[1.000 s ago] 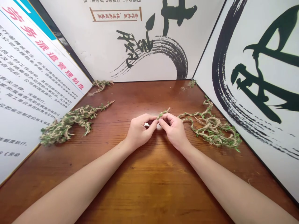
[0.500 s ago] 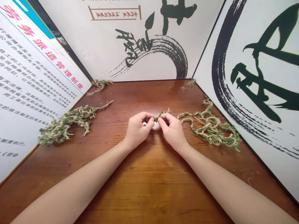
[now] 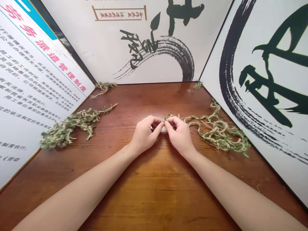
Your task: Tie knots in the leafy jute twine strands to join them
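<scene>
My left hand (image 3: 145, 133) and my right hand (image 3: 179, 136) meet at the middle of the table, with their fingertips pinching a leafy jute twine (image 3: 170, 117). Its strand seems to run right from my right hand into a tangled heap of leafy twine (image 3: 218, 132), though the join is partly hidden. A small white object (image 3: 164, 129) shows beneath my fingers. To the left of my left hand lies a longer bundle of leafy twine (image 3: 72, 128).
The brown wooden table (image 3: 156, 189) is boxed in by printed boards: Chinese text at left (image 3: 38, 70), ink calligraphy at back (image 3: 156, 51) and right (image 3: 264, 70). Small twine scraps lie in the back corners (image 3: 104, 87) (image 3: 198, 85).
The twine end that stood up between my hands now lies lower and is mostly hidden. My fingers have drawn closer together around it.
</scene>
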The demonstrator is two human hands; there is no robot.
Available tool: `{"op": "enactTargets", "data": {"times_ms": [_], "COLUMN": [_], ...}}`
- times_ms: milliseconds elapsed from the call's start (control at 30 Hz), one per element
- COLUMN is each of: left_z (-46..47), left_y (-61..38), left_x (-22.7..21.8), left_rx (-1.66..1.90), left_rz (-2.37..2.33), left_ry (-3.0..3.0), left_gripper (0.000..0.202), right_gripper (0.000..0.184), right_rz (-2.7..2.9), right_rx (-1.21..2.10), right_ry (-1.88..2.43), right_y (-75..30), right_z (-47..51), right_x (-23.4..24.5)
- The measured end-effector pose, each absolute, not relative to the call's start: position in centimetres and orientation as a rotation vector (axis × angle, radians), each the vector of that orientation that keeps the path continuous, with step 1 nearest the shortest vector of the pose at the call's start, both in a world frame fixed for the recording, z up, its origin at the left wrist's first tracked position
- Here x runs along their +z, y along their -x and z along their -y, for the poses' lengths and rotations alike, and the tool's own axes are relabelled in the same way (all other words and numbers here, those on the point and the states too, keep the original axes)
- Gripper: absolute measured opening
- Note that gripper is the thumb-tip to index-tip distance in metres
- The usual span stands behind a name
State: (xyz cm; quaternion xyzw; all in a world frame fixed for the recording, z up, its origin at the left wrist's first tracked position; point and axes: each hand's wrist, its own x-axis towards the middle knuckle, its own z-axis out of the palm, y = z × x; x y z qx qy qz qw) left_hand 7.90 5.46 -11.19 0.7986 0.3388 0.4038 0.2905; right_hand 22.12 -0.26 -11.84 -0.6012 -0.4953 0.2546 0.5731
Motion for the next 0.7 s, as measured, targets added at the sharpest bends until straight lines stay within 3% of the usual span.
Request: {"op": "enactTargets", "data": {"times_ms": [300, 500, 700], "left_z": [-5.08, -5.18, -5.3], "left_y": [-7.91, -7.99, -7.75], "left_x": [-11.33, -11.57, -10.97], "left_rx": [1.267, 1.149, 1.098], "left_rz": [-0.78, -0.783, -0.647], "left_ry": [-2.423, -2.333, -2.277], "left_gripper": [0.005, 0.01, 0.003], "right_gripper": [0.017, 0.015, 0.016], "right_rz": [1.093, 1.168, 1.096], "right_rx": [0.632, 0.666, 0.676], "right_ry": [1.415, 1.387, 1.365], "right_y": [-22.16, -22.15, -22.16], "right_z": [0.21, 0.41, 0.38], "right_x": [-11.67, -11.4, -11.41]}}
